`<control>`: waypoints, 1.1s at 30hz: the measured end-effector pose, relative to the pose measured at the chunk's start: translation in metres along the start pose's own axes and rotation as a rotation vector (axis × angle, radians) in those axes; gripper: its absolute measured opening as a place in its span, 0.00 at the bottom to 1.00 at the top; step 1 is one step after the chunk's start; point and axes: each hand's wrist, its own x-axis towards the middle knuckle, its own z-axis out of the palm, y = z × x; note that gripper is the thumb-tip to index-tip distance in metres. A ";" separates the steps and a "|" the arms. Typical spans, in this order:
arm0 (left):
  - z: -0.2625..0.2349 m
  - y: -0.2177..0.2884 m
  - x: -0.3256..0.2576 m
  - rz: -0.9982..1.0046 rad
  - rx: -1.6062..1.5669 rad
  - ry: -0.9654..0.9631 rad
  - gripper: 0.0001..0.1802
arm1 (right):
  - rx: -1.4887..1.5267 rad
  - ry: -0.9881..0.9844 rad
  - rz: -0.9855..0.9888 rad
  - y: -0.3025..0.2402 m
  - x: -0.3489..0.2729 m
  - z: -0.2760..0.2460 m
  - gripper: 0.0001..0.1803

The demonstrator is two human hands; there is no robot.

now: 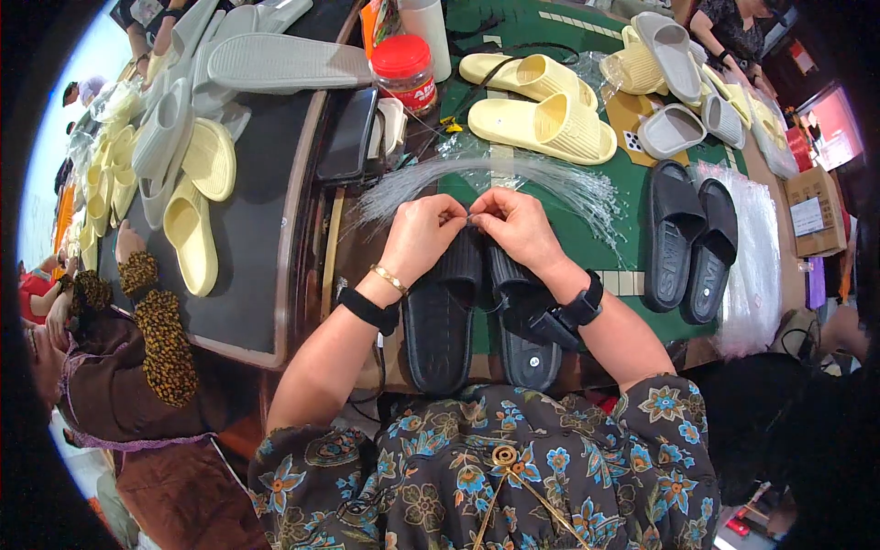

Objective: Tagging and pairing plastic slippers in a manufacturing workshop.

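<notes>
My left hand (pixel 423 235) and my right hand (pixel 519 225) meet above the straps of a pair of black slide slippers. Thumbs and fingertips of both are pinched together over something too small and hidden to make out. The left black slipper (pixel 439 344) and the right black slipper (pixel 531 364) stand side by side at the table's near edge, toes pointing away from me. Just beyond my fingers lies a fanned bundle of thin clear plastic strands (pixel 513 170). A dark band is on each wrist, and my left also wears a bracelet.
Pale yellow slides (pixel 548 130) lie behind the strands. Another black pair (pixel 674 243) and clear plastic bags (pixel 750 266) are on the right. A red-lidded jar (pixel 403 69) and a phone (pixel 348 137) stand left. Grey slides (pixel 284 62) pile up beside a co-worker's patterned sleeve (pixel 165 344).
</notes>
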 end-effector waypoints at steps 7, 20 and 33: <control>-0.001 0.000 0.004 0.015 0.012 0.008 0.07 | 0.019 0.029 -0.027 -0.001 0.002 0.000 0.07; 0.008 -0.010 0.003 0.066 0.008 0.060 0.08 | -0.152 0.042 -0.062 -0.012 -0.003 0.000 0.06; 0.008 -0.019 0.002 0.177 -0.016 0.035 0.05 | -0.094 0.020 -0.069 -0.007 -0.003 0.005 0.04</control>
